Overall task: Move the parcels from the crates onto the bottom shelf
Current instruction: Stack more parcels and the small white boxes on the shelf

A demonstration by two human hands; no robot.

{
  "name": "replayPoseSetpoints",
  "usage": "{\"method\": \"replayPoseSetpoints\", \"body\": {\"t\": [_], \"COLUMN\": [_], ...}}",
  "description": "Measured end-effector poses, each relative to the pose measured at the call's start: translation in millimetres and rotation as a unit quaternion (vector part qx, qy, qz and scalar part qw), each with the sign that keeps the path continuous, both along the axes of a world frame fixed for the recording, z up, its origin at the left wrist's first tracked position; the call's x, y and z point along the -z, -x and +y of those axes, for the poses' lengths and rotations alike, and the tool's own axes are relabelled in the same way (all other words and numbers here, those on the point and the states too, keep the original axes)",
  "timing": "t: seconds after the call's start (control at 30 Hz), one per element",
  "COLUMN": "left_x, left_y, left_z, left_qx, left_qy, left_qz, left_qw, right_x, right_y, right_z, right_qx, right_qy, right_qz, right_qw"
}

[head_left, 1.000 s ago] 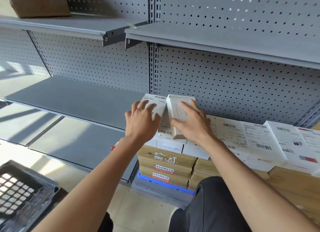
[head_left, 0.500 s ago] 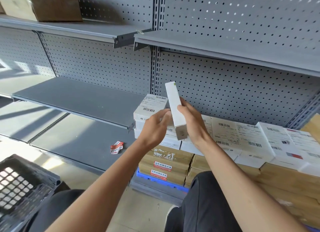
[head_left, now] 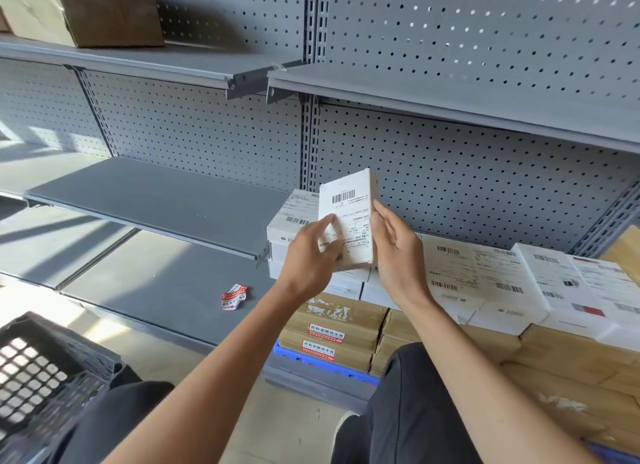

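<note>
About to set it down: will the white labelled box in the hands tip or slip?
The white box looks stiff and light, held upright by left hand and right hand. Stood on end it may tip; flat looks safer.

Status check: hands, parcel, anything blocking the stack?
Left hand and right hand both grip the white parcel, upright, label facing camera. Held above the stacked white parcels. Nothing in the way.
</note>
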State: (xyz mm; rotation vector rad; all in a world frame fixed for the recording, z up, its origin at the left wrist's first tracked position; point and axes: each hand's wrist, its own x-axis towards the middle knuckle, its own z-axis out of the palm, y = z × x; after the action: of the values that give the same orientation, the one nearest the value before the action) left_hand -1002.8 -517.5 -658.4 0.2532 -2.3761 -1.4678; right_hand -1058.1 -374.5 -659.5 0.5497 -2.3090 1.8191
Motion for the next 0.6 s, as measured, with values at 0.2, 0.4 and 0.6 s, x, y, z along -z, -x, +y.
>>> {"method": "replayPoseSetpoints", "body": {"t": [0.2,0.4,0.6], "left_x": [9.2,12.9,29.4], "left_y": [5.4,12.4,23.4], "left_z": [2.8,8.8,6.8], "left_qx": [-0.003,-0.008,-0.004], "left_qy": [0.046,0.103,0.106], "left_qz": [0.006,0.017,-0.045], "left_qw": [0.999,0.995,0.993], "right_x": [3.4,24.1,35.9], "right_y": [-0.8,10.1,14.8], "right_z": [3.6,5.4,13.4], "right_qx": [0.021,0.015,-0.054], "right_qy": [-0.117,-0.216,-0.281], "right_qz": [0.071,0.028,0.013], "right_qw": [0.990,0.976,0.958]}}
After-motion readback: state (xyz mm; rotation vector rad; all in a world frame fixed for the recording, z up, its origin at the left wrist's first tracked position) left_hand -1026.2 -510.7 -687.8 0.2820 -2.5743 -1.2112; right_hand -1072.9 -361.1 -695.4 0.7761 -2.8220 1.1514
